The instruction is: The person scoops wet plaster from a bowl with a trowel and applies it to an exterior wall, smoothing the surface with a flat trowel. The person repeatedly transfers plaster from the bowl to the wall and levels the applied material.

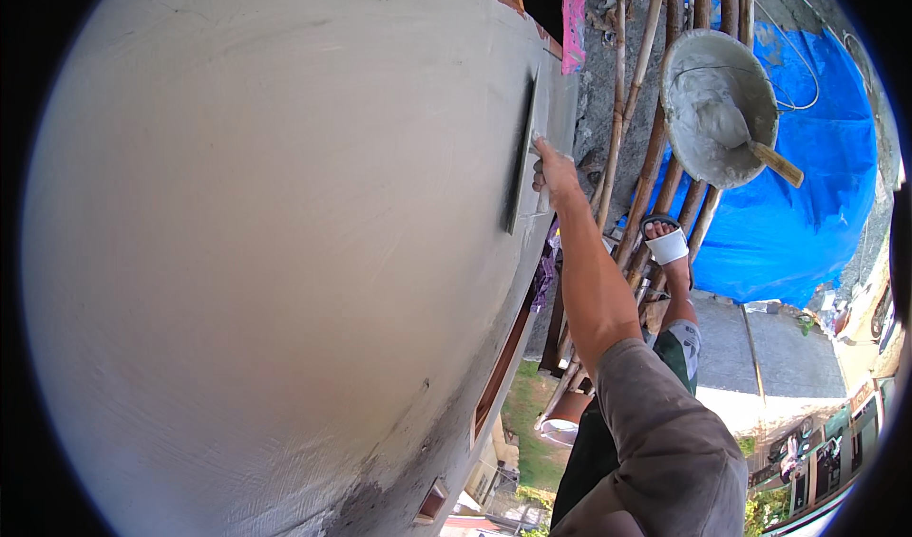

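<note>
My right hand (pixel 553 171) is closed round the handle of a long, flat plastering trowel (pixel 524 162). Its blade lies along the smooth grey plastered wall (pixel 256 195), near the wall's right-hand edge. The arm reaches up from the lower right in a grey-brown sleeve. My left hand is out of view. Right of the trowel, a round grey basin (pixel 676 124) rests over wooden poles, with wet grey plaster (pixel 703 95) inside. A tool with a wooden handle (pixel 776 164) leans in the basin, its working end in the plaster.
Wooden poles (pixel 655 148) form a narrow platform beside the wall, and a sandalled foot (pixel 665 243) stands on them. A blue tarp (pixel 807 224) spreads at the right. Pink cloth (pixel 573 24) hangs by an opening above. Paving and grass lie far below.
</note>
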`<state>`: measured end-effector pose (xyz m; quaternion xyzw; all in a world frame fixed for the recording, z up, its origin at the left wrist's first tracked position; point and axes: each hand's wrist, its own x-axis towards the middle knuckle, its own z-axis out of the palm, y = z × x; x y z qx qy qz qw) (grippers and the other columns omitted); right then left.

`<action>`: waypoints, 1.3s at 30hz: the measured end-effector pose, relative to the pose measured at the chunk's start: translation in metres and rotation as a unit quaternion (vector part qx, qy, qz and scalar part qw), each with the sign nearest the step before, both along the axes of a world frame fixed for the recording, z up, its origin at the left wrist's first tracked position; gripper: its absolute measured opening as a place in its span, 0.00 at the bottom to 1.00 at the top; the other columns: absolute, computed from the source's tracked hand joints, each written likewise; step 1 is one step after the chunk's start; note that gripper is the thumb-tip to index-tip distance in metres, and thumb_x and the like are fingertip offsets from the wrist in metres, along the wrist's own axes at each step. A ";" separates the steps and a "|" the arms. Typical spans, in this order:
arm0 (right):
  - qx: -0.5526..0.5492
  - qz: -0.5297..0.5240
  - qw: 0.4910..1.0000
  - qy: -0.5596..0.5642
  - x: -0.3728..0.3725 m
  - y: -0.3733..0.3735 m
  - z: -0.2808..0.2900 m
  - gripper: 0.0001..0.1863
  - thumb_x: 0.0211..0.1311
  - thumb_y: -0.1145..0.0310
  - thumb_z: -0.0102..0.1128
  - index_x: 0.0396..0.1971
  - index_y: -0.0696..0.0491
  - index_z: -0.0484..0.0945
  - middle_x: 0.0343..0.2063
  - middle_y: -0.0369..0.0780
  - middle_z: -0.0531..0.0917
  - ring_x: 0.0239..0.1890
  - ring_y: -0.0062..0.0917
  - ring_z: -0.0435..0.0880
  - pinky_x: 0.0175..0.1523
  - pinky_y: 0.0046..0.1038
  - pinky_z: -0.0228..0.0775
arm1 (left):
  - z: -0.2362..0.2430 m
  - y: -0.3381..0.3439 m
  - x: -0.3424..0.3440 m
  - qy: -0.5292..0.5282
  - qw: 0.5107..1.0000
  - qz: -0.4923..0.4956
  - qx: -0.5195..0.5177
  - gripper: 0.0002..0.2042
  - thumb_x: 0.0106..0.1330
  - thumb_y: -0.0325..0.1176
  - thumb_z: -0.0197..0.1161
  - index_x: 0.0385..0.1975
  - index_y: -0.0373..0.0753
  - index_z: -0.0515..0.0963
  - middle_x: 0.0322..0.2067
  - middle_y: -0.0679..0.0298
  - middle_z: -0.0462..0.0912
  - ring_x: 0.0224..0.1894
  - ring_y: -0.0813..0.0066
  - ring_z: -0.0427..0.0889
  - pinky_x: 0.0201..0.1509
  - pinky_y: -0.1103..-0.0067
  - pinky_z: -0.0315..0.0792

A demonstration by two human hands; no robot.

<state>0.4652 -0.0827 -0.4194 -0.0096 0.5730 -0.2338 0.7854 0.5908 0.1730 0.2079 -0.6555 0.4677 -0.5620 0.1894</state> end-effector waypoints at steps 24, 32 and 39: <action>-0.489 0.090 0.867 0.015 -0.017 -0.034 0.280 0.21 0.57 0.60 0.65 0.42 0.63 0.80 0.31 0.38 0.83 0.34 0.18 0.78 0.42 0.23 0.71 | 0.023 0.005 0.002 0.014 0.999 0.016 -0.037 0.28 0.72 0.46 0.45 0.64 0.28 0.59 0.63 0.50 0.65 0.62 0.55 0.66 0.66 0.65 0.61; -0.417 -0.031 0.902 0.106 -0.025 -0.160 0.190 0.20 0.59 0.56 0.62 0.42 0.57 0.82 0.20 0.29 0.76 0.20 0.11 0.67 0.24 0.18 0.59 | 0.026 0.002 0.000 0.004 0.999 0.018 -0.040 0.28 0.73 0.46 0.45 0.64 0.28 0.59 0.63 0.51 0.65 0.62 0.56 0.66 0.66 0.65 0.61; -0.446 0.083 0.890 0.050 -0.018 -0.213 0.216 0.25 0.55 0.50 0.66 0.41 0.58 0.81 0.26 0.34 0.80 0.28 0.18 0.75 0.35 0.22 0.69 | 0.021 0.000 0.000 0.008 0.999 0.019 -0.033 0.28 0.73 0.45 0.45 0.63 0.28 0.59 0.62 0.51 0.65 0.62 0.56 0.66 0.66 0.65 0.61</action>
